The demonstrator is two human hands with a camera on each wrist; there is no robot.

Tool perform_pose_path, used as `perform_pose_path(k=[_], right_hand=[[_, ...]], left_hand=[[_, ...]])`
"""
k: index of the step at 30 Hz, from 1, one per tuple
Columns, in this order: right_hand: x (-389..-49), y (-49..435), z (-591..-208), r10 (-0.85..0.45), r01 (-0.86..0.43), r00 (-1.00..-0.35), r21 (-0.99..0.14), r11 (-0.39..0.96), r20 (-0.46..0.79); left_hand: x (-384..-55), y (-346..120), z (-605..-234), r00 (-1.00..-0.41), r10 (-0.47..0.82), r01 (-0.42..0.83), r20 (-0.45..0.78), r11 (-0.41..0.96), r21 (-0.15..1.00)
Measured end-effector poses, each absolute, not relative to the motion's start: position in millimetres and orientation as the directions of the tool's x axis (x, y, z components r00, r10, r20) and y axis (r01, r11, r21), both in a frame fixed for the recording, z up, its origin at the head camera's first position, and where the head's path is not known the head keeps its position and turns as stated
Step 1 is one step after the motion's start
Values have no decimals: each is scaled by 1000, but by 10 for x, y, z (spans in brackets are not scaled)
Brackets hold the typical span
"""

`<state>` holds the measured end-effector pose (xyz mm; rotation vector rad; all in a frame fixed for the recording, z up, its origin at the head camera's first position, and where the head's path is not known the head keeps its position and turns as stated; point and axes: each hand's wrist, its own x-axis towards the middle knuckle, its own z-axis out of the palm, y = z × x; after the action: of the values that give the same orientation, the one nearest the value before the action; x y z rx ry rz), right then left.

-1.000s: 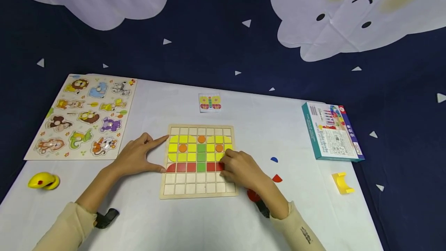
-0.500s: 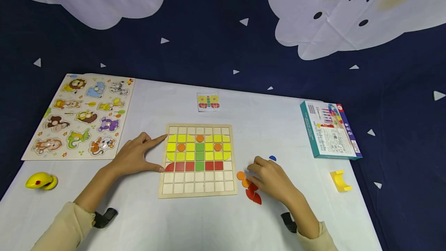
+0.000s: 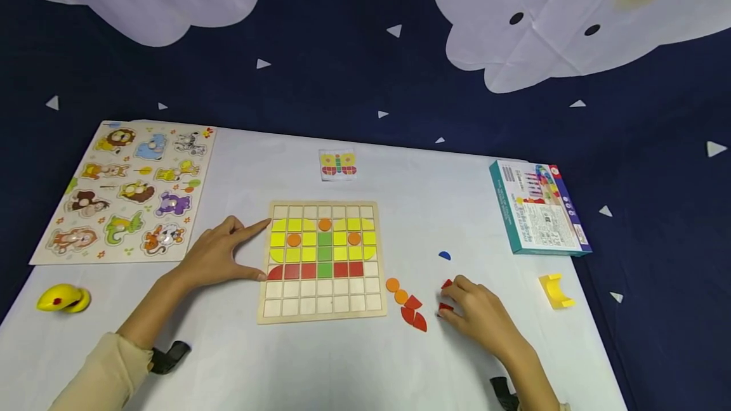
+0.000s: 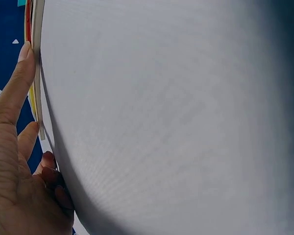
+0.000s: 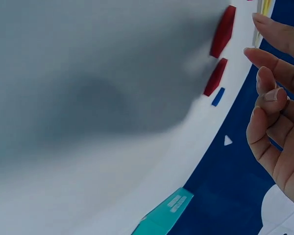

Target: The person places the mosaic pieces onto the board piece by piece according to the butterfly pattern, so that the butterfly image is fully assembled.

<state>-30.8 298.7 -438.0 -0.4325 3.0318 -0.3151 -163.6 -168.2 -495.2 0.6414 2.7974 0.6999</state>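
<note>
My left hand (image 3: 214, 255) touches the left edge of the wooden grid board (image 3: 322, 319) with straight index finger and thumb spread apart. Yellow, green, orange and red flat pieces fill several of the board's cells; the red row (image 3: 292, 271) breaks off one cell short of the right edge. To the right of the board, my right hand (image 3: 481, 317) hovers with thumb and index finger apart over two red pieces (image 5: 223, 32) on the table, nothing between the fingertips. A blue half-circle (image 3: 445, 255) lies just beyond. The left wrist view shows the fingers (image 4: 25, 63) against the board's edge.
Orange discs (image 3: 392, 285) and red quarter pieces (image 3: 419, 321) lie beside the board. A butterfly picture card (image 3: 338, 173) lies behind it. Around stand an animal puzzle (image 3: 197, 208), a yellow toy (image 3: 63, 299), a teal box (image 3: 542, 233) and a yellow curved piece (image 3: 553, 290).
My right hand has left the red square at the board's right side and moved right, past the orange discs, to the two red pieces. The left hand stays at the board's edge.
</note>
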Motion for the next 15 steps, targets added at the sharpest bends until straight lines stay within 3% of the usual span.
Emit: perform_pose_path(k=[15], right_hand=[[-152,3025,-4517,-184,-184,-983,-112,977,12]], left_hand=[[-1641,-1689,-4948,-887,457,367,-71,789,492]])
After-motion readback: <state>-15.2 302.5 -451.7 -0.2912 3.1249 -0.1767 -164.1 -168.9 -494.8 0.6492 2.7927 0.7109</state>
